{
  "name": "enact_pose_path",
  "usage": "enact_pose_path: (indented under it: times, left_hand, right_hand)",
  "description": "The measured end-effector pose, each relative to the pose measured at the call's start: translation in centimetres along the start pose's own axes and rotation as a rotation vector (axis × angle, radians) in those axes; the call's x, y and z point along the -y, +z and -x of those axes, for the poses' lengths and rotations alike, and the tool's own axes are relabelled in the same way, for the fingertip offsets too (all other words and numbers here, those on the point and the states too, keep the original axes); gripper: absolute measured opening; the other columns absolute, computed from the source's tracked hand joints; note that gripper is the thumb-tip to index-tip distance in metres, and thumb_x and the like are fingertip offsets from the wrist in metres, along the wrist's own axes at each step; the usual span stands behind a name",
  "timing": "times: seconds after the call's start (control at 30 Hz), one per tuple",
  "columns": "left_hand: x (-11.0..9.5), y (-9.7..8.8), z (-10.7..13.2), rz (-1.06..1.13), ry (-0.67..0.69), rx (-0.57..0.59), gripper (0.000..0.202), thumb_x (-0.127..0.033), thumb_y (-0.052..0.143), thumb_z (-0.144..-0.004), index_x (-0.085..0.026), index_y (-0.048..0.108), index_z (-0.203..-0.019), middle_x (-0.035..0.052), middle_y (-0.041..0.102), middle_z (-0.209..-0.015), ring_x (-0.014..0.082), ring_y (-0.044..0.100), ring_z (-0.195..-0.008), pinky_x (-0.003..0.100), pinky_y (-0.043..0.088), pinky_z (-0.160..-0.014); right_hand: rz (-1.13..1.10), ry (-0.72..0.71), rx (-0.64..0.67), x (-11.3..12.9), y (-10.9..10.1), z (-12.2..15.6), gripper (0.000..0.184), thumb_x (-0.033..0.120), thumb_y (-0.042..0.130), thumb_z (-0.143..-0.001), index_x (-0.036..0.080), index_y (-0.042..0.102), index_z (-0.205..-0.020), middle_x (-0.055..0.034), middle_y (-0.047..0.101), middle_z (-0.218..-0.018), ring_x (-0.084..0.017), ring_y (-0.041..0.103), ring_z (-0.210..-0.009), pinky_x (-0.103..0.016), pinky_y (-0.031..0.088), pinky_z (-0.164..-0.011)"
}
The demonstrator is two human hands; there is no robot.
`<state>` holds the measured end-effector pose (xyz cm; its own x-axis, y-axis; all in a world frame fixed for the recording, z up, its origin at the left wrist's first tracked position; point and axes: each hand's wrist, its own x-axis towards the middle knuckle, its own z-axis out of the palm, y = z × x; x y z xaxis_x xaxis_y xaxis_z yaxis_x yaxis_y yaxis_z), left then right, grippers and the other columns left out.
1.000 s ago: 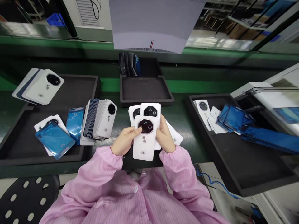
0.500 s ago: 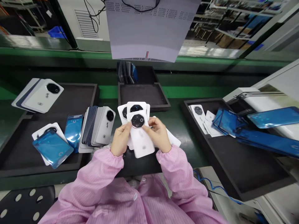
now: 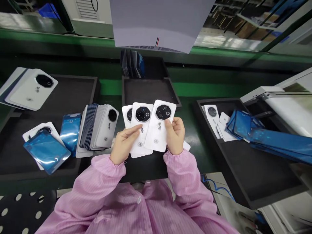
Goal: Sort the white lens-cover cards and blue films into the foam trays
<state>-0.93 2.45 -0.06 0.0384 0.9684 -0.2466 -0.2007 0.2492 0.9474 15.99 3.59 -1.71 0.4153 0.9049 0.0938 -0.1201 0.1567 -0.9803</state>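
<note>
My right hand (image 3: 175,135) grips a white phone back panel (image 3: 156,133) by its right edge, thumb on the face and fingers behind. The panel has a round black camera area at the top, with dark lettering and a small emblem below. It overlaps a second white panel (image 3: 140,148) of the same look. On that panel's face lie the outstretched fingertips of my left hand (image 3: 125,143), with the thumb close beside the forefinger. Partly hidden behind it is another white panel (image 3: 126,120). A white corner (image 3: 186,145) sticks out beyond my right wrist.
Left, a dark tray (image 3: 75,86) bears a row of panels (image 3: 97,130), blue-filmed pieces (image 3: 47,151) and a white stack (image 3: 29,91). A smaller tray (image 3: 148,89) stands behind. The right tray (image 3: 258,172) holds white panels (image 3: 212,118) and blue film sheets (image 3: 280,143).
The panel pinched by both hands has moved up and right in my right hand, and its lettering now shows. My left hand has let go of it. The camera view has tilted down.
</note>
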Motion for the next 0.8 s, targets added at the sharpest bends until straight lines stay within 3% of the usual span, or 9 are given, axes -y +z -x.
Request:
enact_pose_path:
  times: [0.43,0.67,0.8]
  left_hand:
    - [0.5,0.3,0.2,-0.010,-0.082,0.056,0.031,-0.034,0.069,-0.071,-0.021,0.071,-0.100,0.0090,0.068,-0.109,0.0296,0.057,-0.108,0.043,0.041,-0.096]
    - [1.2,0.5,0.0,-0.057,0.011,0.072,0.026,-0.032,0.067,-0.073,-0.022,0.073,-0.096,0.0061,0.069,-0.107,0.0272,0.058,-0.107,0.037,0.041,-0.096]
    - [1.4,0.8,0.5,0.029,-0.029,0.073,0.023,-0.027,0.067,-0.074,-0.020,0.071,-0.096,0.0050,0.069,-0.102,0.0255,0.059,-0.102,0.037,0.041,-0.094]
  right_hand:
    - [0.007,-0.047,-0.009,0.2,-0.3,0.1,0.020,0.038,0.060,-0.079,0.022,0.048,-0.082,0.0044,0.057,-0.067,-0.010,0.053,-0.057,-0.022,0.043,-0.053]
    - [0.039,-0.023,0.014,-0.3,-0.5,0.1,0.020,0.038,0.062,-0.078,0.021,0.050,-0.083,0.0045,0.057,-0.066,-0.010,0.054,-0.056,-0.021,0.043,-0.052]
    - [-0.045,-0.011,-0.046,1.2,0.0,1.0,0.021,0.038,0.062,-0.078,0.020,0.053,-0.084,0.0041,0.060,-0.070,-0.009,0.055,-0.056,-0.021,0.044,-0.053]
